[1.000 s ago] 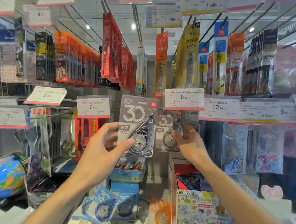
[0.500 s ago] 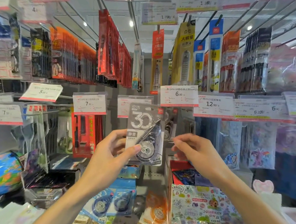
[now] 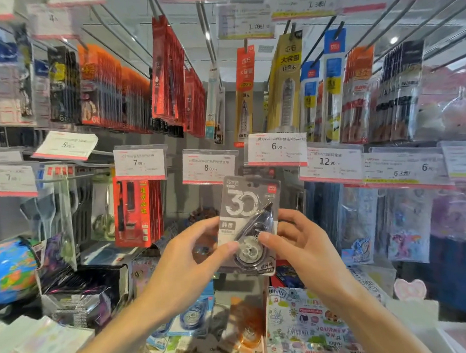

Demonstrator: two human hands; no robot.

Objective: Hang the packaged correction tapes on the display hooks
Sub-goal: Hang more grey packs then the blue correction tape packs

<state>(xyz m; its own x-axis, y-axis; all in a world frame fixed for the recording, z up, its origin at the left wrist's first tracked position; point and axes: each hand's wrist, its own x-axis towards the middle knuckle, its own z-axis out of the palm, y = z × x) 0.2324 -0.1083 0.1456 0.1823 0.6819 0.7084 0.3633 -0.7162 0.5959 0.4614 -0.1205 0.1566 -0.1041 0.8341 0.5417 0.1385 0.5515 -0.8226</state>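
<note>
I hold one grey packaged correction tape [image 3: 244, 202], marked "30", upright in front of the display wall. My left hand [image 3: 188, 265] grips its lower left edge with the thumb on the front. My right hand [image 3: 303, 245] pinches its lower right side. The pack's top sits just under the 8.00 price tag [image 3: 209, 165] and the 6.00 price tag [image 3: 277, 149]. The hook behind these tags is hidden by the pack and the tags. More blue and orange correction tape packs [image 3: 192, 317] lie in a bin below my hands.
Red packs [image 3: 136, 212] hang at the left under a 7.90 tag. Long metal hooks with pen packs [image 3: 285, 84] hang above. Sticker bags [image 3: 401, 221] hang at the right. A globe [image 3: 11, 269] sits far left, a printed journal box [image 3: 310, 326] below right.
My right hand let go of the pack hanging at the back and came onto the front pack. Both hands lowered it slightly and shifted it right, below the price tags.
</note>
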